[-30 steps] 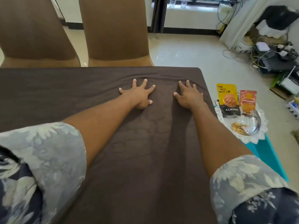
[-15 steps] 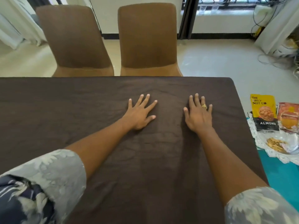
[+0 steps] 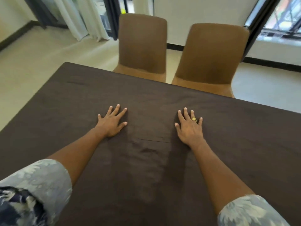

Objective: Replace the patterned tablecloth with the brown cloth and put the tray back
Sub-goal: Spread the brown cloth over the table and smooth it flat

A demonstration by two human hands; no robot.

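The brown cloth [image 3: 68,115] covers the whole tabletop, with a few small creases between my hands. My left hand [image 3: 112,121] lies flat on the cloth with fingers spread. My right hand [image 3: 189,128], wearing a gold ring, presses flat on the cloth about a forearm's width to the right. Neither hand holds anything. The tray and the patterned tablecloth are out of view.
Two brown chairs stand against the table's far edge, one [image 3: 142,44] in the middle and one [image 3: 211,53] to its right. Beige floor [image 3: 29,66] lies to the left, with curtains [image 3: 79,18] and windows beyond.
My view has swung left, so the tray with snack packets on the right has left the frame. Both hands stay flat on the cloth and have slid a little further apart.
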